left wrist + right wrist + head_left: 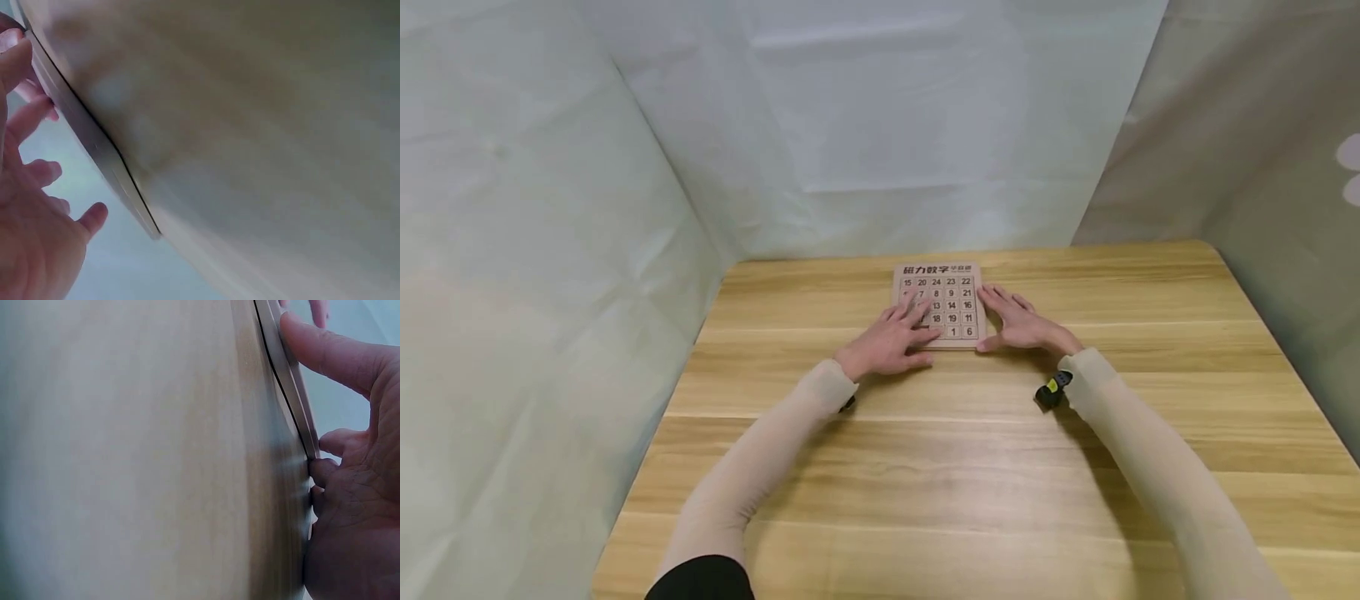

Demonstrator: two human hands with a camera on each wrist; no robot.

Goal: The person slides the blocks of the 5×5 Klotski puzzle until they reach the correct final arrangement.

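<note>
Head view: left hand [891,343] flat on number puzzle board [951,304], right hand [1018,327] flat against its edge; both grips released.

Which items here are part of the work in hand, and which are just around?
In use:
- number puzzle board, flat on the table
- left hand, fingers spread on the board's left tiles
- right hand, against the board's right edge

Just around:
- wooden table
- pale sheet backdrop
- small black and yellow wrist device
</note>
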